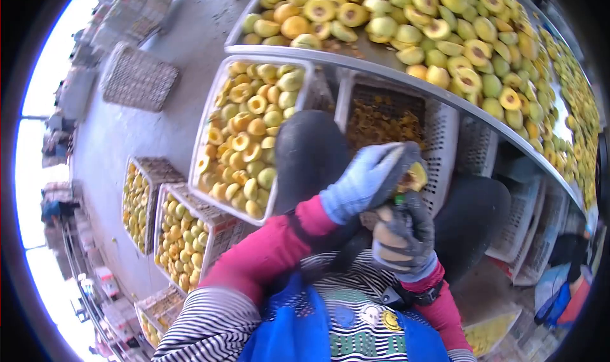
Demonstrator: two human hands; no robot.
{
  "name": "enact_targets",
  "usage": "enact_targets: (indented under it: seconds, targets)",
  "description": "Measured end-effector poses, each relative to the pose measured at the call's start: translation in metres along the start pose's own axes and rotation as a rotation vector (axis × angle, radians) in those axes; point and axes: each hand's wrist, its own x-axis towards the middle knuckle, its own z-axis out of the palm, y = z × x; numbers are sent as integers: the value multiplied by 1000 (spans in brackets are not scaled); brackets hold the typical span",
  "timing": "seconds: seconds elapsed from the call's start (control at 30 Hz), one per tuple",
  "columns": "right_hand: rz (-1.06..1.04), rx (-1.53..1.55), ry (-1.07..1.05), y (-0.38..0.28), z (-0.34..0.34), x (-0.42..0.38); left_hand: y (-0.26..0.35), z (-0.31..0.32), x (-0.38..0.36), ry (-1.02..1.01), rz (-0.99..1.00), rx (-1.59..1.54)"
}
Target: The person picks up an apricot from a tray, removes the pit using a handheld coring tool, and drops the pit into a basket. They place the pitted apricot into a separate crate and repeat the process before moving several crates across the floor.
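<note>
Gloved in blue and dark grey, my left hand [375, 174] is closed round a yellow-green halved fruit [416, 176], whose cut side shows a brown centre. Just below it, my right hand [403, 235] is closed on a small tool with a green part [399, 199], which touches or nearly touches the fruit; its blade cannot be made out. Both hands are above my lap, between my knees. Beyond them a crate [438, 146] holds brown and orange scraps.
A metal-edged table [356, 62] heaped with halved fruit [445, 31] spans the top and right. At the left of my knee stands a white crate of fruit halves [244, 139]. More filled crates [181, 235] stand lower left. Another person [562, 292] is at the lower right edge.
</note>
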Motion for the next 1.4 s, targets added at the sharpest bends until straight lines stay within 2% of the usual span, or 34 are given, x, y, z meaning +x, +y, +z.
enact_targets:
  seconds: [0.07,0.1,0.13,0.17,0.2,0.27,0.33,0.37,0.4,0.47,0.5,0.57,0.67,0.7,0.73,0.8,0.87,0.9,0.93,1.0,1.07,1.13,1.17,1.2,1.27,1.33,1.37,1.4]
  targets:
    - [-70,-39,-71,1,-8,4,-36,-3,1,15,314,267]
    - [-72,-95,-196,-2,-7,8,-32,-3,-8,106,421,355]
    - [-93,15,-305,-7,-2,11,-27,-1,-15,191,523,440]
    - [-127,11,-360,-17,-1,11,-26,-3,-16,275,57,-170]
    - [-191,-56,-284,-25,-7,6,-26,-14,-27,302,62,-169]
    - [-225,-89,-51,-32,-17,0,-28,-49,-60,525,481,416]
    - [-209,-127,-30,-38,-27,-13,-21,-102,-79,847,369,228]
    - [-208,-160,-16,-42,-31,-18,-22,-132,-97,1027,338,1230]
    - [-203,-165,-11,-44,-32,-22,-91,-213,-114,1027,196,1248]
    - [-290,-206,94,-47,-34,-27,-120,-279,-141,1289,-35,838]
    - [-276,-249,76,-51,-37,-26,-149,-292,-150,1282,-40,829]
    - [-281,-272,146,-48,-33,-19,-206,-306,-164,1230,-257,1709]
    - [-290,-302,213,-41,-25,-3,-196,-320,-151,1177,-518,1303]
    - [-275,-333,237,-41,-22,2,-180,-309,-148,1194,-336,1339]
    - [-267,-364,260,-39,-20,7,-187,-308,-149,1151,-304,1354]
    - [-311,-356,357,-34,-19,14,-219,-308,-157,1114,-356,1591]
    - [-300,-267,408,-35,-23,16,-192,-315,-143,1030,-602,1356]
    - [-288,-290,426,-36,-24,15,-156,-312,-130,917,-817,1271]
    - [-305,-297,412,-42,-26,17,-160,-327,-122,916,-732,1340]
    - [-236,-351,325,-46,-32,19,-77,-280,-69,1130,-172,1390]
    - [-248,-271,376,-50,-32,29,-5,-237,-10,1064,244,1304]
    - [-163,-438,423,-57,-33,39,49,-204,43,759,200,1041]
    - [-159,-477,535,-57,-31,42,58,-200,75,777,241,1219]
    - [-169,-472,531,-58,-26,44,67,-198,108,788,290,1397]
    - [-148,-683,651,-61,-18,47,84,-195,168,796,345,1431]
    - [-169,-675,671,-68,-21,48,77,-215,224,496,141,1451]
    - [-189,-675,662,-73,-27,47,79,-220,239,453,153,1470]
    - [-207,-672,654,-77,-30,44,95,-216,239,349,77,1459]
